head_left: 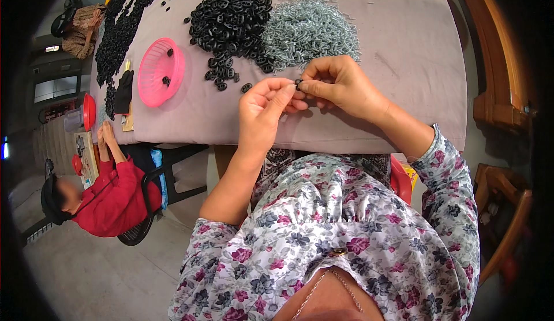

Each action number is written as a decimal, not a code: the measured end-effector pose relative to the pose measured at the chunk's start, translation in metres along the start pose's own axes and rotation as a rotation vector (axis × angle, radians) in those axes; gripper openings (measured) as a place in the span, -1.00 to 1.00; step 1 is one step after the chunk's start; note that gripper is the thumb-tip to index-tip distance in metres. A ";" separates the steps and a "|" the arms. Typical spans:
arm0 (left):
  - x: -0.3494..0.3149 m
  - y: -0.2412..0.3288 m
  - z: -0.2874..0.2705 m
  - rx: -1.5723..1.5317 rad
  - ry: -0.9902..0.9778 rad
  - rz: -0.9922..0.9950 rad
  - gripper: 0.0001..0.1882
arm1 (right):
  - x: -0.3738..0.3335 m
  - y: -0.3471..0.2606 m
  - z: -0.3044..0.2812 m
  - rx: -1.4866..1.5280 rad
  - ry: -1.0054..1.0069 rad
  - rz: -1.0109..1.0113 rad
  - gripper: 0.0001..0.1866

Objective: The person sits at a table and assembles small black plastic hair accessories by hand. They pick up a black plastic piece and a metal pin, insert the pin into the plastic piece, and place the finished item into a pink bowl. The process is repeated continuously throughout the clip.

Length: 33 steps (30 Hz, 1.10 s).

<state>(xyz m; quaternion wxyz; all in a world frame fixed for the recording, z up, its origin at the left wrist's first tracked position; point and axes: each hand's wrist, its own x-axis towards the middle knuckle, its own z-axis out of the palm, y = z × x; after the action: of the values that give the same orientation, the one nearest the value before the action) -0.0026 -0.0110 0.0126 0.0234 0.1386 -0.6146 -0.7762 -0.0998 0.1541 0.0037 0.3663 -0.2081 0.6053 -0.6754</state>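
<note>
Above the near part of the cloth, my left hand [264,110] and my right hand [341,87] meet fingertip to fingertip. Between them they pinch a small black plastic piece [298,83], mostly covered by the fingers. Just beyond my left hand lies a heap of black oval plastic pieces [229,21] with holes in them. A pile of small silvery pins [311,32] touches that heap on its right, beyond my right hand. One loose black oval piece [246,88] rests beside my left hand.
Left of the heap stands a pink plastic basket [151,93] with black pieces in it. More black pieces [109,49] spread along the far left of the cloth-covered table [404,61]. A person in red [118,197] sits at the left; another person [82,31] is farther back.
</note>
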 end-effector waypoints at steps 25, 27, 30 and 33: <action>0.005 -0.003 -0.009 0.117 -0.028 -0.044 -0.84 | 0.002 0.003 -0.001 0.031 -0.035 0.010 -0.83; 0.006 -0.001 -0.008 0.055 -0.025 -0.046 -0.83 | 0.002 0.002 -0.002 0.059 -0.030 0.014 -0.82; 0.007 -0.001 -0.006 -0.025 -0.030 -0.016 -0.83 | 0.001 0.000 -0.003 0.084 -0.023 0.022 -0.81; 0.007 -0.003 -0.003 0.037 -0.025 0.021 -0.84 | 0.001 0.000 -0.003 0.086 -0.028 0.021 -0.81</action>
<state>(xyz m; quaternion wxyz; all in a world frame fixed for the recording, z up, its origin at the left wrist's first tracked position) -0.0077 -0.0147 0.0081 0.0214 0.1226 -0.6304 -0.7662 -0.1031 0.1555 0.0034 0.3905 -0.1951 0.5727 -0.6938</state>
